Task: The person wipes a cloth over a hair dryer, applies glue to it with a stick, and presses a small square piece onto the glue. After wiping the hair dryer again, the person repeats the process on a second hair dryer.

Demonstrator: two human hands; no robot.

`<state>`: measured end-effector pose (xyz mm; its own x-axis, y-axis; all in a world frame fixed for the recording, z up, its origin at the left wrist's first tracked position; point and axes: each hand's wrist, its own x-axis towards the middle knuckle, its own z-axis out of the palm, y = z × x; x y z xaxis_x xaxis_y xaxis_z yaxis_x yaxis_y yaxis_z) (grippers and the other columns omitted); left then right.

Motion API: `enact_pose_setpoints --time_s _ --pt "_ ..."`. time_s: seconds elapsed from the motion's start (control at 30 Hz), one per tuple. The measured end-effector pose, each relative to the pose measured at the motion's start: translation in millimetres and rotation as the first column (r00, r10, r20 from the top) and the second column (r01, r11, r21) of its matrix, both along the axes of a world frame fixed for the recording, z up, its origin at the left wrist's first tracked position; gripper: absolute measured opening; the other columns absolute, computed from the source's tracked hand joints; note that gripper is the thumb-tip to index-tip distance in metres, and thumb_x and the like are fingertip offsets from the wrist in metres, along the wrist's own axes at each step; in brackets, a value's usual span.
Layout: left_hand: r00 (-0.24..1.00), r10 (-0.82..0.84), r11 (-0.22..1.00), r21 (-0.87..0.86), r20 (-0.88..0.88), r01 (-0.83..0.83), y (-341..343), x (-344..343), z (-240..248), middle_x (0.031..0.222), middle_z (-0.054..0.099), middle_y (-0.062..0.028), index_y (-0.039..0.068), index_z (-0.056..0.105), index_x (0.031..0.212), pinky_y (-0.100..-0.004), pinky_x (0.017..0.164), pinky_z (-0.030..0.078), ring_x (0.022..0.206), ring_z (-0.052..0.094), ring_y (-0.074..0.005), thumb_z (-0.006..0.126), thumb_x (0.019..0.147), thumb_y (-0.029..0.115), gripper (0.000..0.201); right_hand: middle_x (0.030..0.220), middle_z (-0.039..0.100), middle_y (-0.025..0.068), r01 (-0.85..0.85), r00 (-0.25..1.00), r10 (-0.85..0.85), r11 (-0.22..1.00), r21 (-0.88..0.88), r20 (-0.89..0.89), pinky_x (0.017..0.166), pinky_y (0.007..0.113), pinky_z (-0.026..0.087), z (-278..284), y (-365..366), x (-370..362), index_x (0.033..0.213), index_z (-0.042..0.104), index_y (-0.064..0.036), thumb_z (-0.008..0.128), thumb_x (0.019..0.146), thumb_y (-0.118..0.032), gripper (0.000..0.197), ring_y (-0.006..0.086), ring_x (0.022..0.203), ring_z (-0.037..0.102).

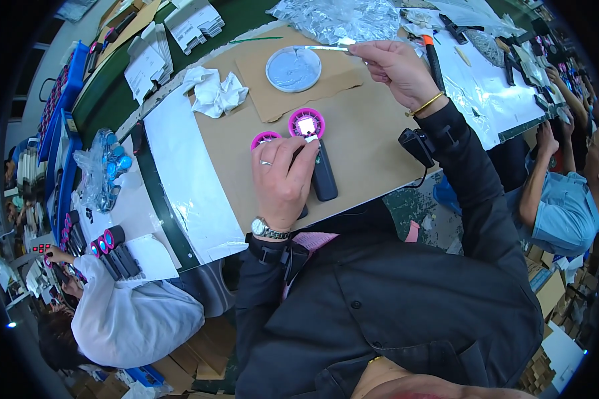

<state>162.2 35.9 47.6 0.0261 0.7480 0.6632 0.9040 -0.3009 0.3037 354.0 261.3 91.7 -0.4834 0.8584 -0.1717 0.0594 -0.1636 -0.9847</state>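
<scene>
In my right hand [399, 72] is a thin, flat spatula [323, 48], held between thumb and fingers. Its tip reaches over the rim of a round, shallow dish [293, 69] of grey-blue paste. My left hand [283, 179] is closed, with a small white piece [311, 138] at its fingertips, beside the pink-rimmed head of a dark handheld fan [324, 174]. This fan lies on the brown board, its handle toward me. A second pink-rimmed fan [266, 137] lies mostly hidden under my left hand.
Brown cardboard [353, 149] covers the table before me. Crumpled tissue [219, 95] lies left of the dish, with clear plastic bags [339, 18] behind it. An orange-and-black handled tool [432, 60] is near my right wrist. Co-workers sit at left [133, 312] and right [562, 206].
</scene>
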Motion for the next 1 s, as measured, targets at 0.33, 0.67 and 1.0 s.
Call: enact_pose_setpoints --time_s 0.33,0.67,1.0 --pt "1.000 0.006 1.000 -0.011 0.004 -0.006 -0.1 1.1 1.0 0.104 0.069 -0.0058 0.007 0.077 0.110 -0.0459 0.093 0.050 0.099 0.066 -0.0269 0.081 0.084 0.006 0.026 0.075 0.060 -0.0067 0.009 0.967 -0.074 0.966 0.257 0.244 0.061 0.023 0.037 -40.4 0.0 -17.0 0.107 0.082 -0.0004 0.078 0.100 -0.025 0.026 0.0032 0.069 0.047" --pt "1.000 0.005 1.000 -0.018 0.017 -0.005 -1.4 0.7 0.1 0.105 0.070 -0.0057 0.008 0.077 0.111 -0.0463 0.093 0.050 0.100 0.066 -0.0268 0.082 0.085 0.006 0.026 0.081 0.068 -0.0053 0.043 0.948 -0.170 0.907 0.418 0.271 0.063 0.023 0.039 -45.8 3.0 -14.7 0.106 0.084 -0.0022 0.079 0.098 -0.025 0.025 0.0030 0.073 0.051" --pt "1.000 0.010 1.000 -0.014 0.012 -0.010 -1.3 0.4 -1.9 0.105 0.070 -0.0058 0.008 0.077 0.111 -0.0458 0.093 0.050 0.100 0.065 -0.0264 0.081 0.086 0.006 0.025 0.077 0.051 -0.0104 0.035 0.999 -0.034 0.999 0.022 -0.027 0.059 0.021 0.029 -3.2 0.8 -8.0 0.121 0.079 0.0002 0.073 0.104 -0.021 0.027 0.0016 0.066 0.036"
